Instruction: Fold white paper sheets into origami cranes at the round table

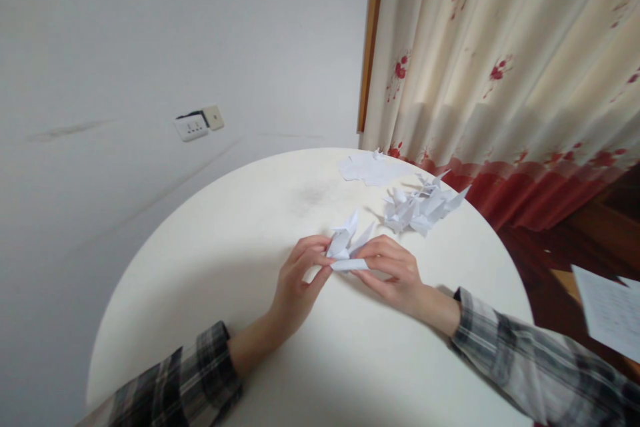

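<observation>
A small folded white paper figure (346,246) sits just above the round white table (210,267), held between both hands. My left hand (297,284) pinches its left side with fingertips closed on the paper. My right hand (393,270) grips its right side and lower flap, fingers curled together. Both wrists come out of plaid sleeves at the bottom of the view.
A heap of several folded white paper figures (423,204) lies at the table's far right. Flat white paper sheets (373,167) lie near the far edge. A floral curtain (500,67) hangs behind. A wall socket (197,122) is on the white wall. Printed paper (613,310) lies at right.
</observation>
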The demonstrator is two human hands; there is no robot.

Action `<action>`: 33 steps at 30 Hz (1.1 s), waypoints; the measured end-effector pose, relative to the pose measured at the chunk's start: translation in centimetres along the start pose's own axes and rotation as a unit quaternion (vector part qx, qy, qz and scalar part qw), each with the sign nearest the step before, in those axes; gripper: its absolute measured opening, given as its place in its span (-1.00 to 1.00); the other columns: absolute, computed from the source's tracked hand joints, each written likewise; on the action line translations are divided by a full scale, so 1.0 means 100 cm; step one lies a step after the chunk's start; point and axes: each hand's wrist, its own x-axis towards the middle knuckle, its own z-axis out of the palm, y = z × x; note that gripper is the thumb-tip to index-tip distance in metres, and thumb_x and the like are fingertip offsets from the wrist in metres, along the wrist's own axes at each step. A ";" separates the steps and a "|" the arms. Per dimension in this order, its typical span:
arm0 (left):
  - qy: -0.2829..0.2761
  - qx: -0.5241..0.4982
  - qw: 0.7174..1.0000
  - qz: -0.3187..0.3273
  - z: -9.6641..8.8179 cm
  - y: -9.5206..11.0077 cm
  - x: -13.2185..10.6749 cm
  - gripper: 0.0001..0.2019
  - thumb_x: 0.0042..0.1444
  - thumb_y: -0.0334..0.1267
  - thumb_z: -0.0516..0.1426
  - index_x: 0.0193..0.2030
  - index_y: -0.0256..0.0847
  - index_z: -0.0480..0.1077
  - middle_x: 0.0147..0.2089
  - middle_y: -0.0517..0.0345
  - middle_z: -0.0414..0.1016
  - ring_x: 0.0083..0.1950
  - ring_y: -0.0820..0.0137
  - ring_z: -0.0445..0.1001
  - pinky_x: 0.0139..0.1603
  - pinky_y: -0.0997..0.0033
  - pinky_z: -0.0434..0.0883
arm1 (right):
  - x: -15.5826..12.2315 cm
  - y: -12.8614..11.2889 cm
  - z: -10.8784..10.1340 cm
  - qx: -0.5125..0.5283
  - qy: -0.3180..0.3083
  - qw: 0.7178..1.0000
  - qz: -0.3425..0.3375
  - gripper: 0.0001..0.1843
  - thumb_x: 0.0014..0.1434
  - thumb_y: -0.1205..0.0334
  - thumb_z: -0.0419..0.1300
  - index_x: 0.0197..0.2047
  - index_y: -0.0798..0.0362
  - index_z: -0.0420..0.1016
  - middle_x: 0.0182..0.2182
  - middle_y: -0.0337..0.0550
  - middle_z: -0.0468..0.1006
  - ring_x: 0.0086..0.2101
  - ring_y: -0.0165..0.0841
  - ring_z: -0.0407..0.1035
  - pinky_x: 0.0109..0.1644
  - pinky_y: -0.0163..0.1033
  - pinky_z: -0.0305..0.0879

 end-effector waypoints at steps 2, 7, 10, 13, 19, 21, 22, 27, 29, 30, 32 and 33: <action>0.001 -0.013 1.000 -0.010 0.001 -0.001 -0.001 -0.92 0.05 -0.39 0.09 -0.42 -0.17 0.37 -0.21 0.09 0.43 -0.14 0.38 0.42 -0.15 0.35 0.40 | 0.000 0.000 0.000 -0.003 0.003 1.000 -0.005 -0.85 0.05 0.43 0.20 -0.28 0.06 0.48 -0.42 -0.12 0.54 -0.37 -0.36 0.40 -0.31 -0.22 0.33; -0.034 -0.059 0.995 -0.075 0.002 -0.003 -0.005 -0.92 0.09 -0.32 0.05 -0.40 -0.19 0.34 -0.12 0.03 0.39 -0.08 0.35 0.40 -0.18 0.37 0.43 | -0.001 0.002 -0.001 -0.010 -0.004 1.000 -0.012 -0.84 0.06 0.42 0.19 -0.26 0.05 0.47 -0.41 -0.12 0.55 -0.35 -0.36 0.40 -0.30 -0.22 0.33; -0.049 -0.063 0.994 -0.074 0.001 -0.003 -0.005 -0.91 0.10 -0.32 0.04 -0.37 -0.18 0.34 -0.09 0.02 0.38 -0.05 0.34 0.39 -0.17 0.38 0.42 | -0.001 0.002 -0.001 -0.011 -0.005 1.000 -0.017 -0.85 0.05 0.42 0.19 -0.27 0.05 0.47 -0.41 -0.12 0.55 -0.36 -0.36 0.39 -0.31 -0.22 0.33; -0.054 -0.037 0.996 -0.053 0.000 -0.003 -0.004 -0.90 0.10 -0.34 0.04 -0.36 -0.18 0.37 -0.09 0.04 0.40 -0.05 0.34 0.39 -0.10 0.35 0.39 | 0.001 0.001 -0.001 -0.010 -0.007 1.000 -0.019 -0.85 0.04 0.44 0.19 -0.28 0.06 0.47 -0.42 -0.12 0.54 -0.37 -0.36 0.39 -0.31 -0.22 0.33; -0.051 -0.016 0.998 -0.031 -0.002 -0.001 -0.002 -0.87 0.12 -0.30 0.03 -0.32 -0.16 0.40 -0.13 0.05 0.44 -0.04 0.33 0.39 -0.01 0.28 0.34 | 0.001 0.002 -0.001 -0.014 -0.002 1.000 -0.014 -0.85 0.06 0.42 0.17 -0.27 0.04 0.46 -0.42 -0.13 0.54 -0.36 -0.37 0.40 -0.30 -0.22 0.33; -0.050 -0.025 0.998 -0.038 -0.002 -0.001 -0.002 -0.86 0.12 -0.29 0.02 -0.34 -0.17 0.41 -0.13 0.04 0.43 -0.04 0.33 0.38 -0.01 0.28 0.34 | 0.000 0.002 -0.001 -0.015 -0.005 1.000 -0.013 -0.84 0.07 0.41 0.17 -0.25 0.03 0.46 -0.41 -0.13 0.54 -0.35 -0.37 0.40 -0.29 -0.22 0.34; -0.052 -0.031 0.997 -0.043 -0.002 0.000 -0.002 -0.85 0.13 -0.28 0.02 -0.35 -0.17 0.41 -0.12 0.04 0.43 -0.04 0.33 0.38 -0.01 0.28 0.34 | -0.001 0.003 -0.001 -0.016 -0.008 1.000 -0.014 -0.84 0.07 0.41 0.16 -0.25 0.03 0.46 -0.40 -0.13 0.54 -0.35 -0.37 0.40 -0.29 -0.22 0.34; -0.071 -0.071 0.993 -0.064 -0.003 0.000 -0.002 -0.85 0.14 -0.30 0.01 -0.33 -0.17 0.40 -0.05 0.02 0.38 0.01 0.33 0.35 0.02 0.30 0.33 | -0.001 0.003 -0.002 -0.021 -0.014 0.999 -0.023 -0.86 0.09 0.39 0.14 -0.25 0.04 0.46 -0.39 -0.11 0.54 -0.34 -0.35 0.39 -0.30 -0.20 0.34; -0.076 -0.082 0.991 -0.066 -0.003 0.000 -0.002 -0.85 0.15 -0.32 0.00 -0.32 -0.18 0.39 -0.02 0.01 0.37 0.03 0.32 0.34 0.04 0.29 0.31 | -0.001 0.003 -0.002 -0.026 -0.015 0.999 -0.025 -0.86 0.10 0.40 0.14 -0.25 0.05 0.46 -0.39 -0.10 0.54 -0.34 -0.34 0.39 -0.29 -0.18 0.34; -0.077 -0.085 0.991 -0.066 -0.003 0.000 -0.002 -0.84 0.15 -0.32 -0.01 -0.31 -0.18 0.39 -0.01 0.01 0.36 0.04 0.32 0.33 0.05 0.28 0.30 | -0.001 0.003 -0.002 -0.028 -0.014 0.999 -0.024 -0.86 0.10 0.40 0.14 -0.25 0.06 0.47 -0.40 -0.10 0.54 -0.34 -0.33 0.39 -0.29 -0.18 0.34; -0.081 -0.087 0.991 -0.063 -0.003 0.000 -0.002 -0.84 0.16 -0.34 -0.02 -0.30 -0.18 0.39 0.00 0.02 0.35 0.05 0.31 0.32 0.07 0.26 0.29 | 0.000 0.003 -0.002 -0.030 -0.010 0.999 -0.023 -0.86 0.09 0.41 0.15 -0.26 0.06 0.47 -0.40 -0.10 0.54 -0.35 -0.34 0.39 -0.30 -0.18 0.33; -0.084 -0.091 0.990 -0.066 -0.003 0.001 -0.002 -0.83 0.16 -0.34 -0.02 -0.29 -0.18 0.39 0.00 0.02 0.34 0.06 0.31 0.31 0.06 0.26 0.30 | 0.000 0.003 -0.002 -0.029 -0.006 0.999 -0.023 -0.86 0.08 0.41 0.16 -0.26 0.07 0.47 -0.41 -0.10 0.54 -0.35 -0.34 0.39 -0.30 -0.19 0.33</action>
